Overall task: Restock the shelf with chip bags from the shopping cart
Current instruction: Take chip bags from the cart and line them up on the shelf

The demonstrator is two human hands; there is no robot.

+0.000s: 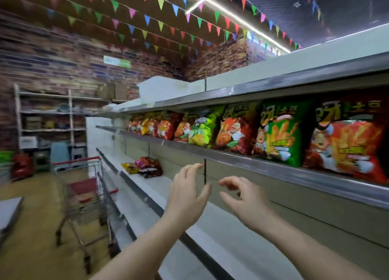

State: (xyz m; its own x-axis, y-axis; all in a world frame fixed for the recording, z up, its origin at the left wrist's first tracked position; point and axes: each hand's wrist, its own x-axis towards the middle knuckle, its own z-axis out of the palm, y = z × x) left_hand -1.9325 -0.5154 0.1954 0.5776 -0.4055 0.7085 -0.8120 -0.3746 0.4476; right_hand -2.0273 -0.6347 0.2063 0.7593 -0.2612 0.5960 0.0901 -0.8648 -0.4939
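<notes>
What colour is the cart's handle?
Red handle, on the cart; head view.

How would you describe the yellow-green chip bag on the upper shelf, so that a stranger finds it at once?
Start at the long shelf unit on the right and follow its row of chip bags, mostly red and orange. About midway along the row stands the yellow-green bag. It is paler and smaller than the dark green bag further right.

From my feed, the only lettering I can half read is on the chip bags: large yellow stylised Chinese characters across the top of the red bag [347, 141] and the green bag [280, 132], ending in what looks like 土豆; the green wall sign [117, 61] is too blurred to read
</notes>
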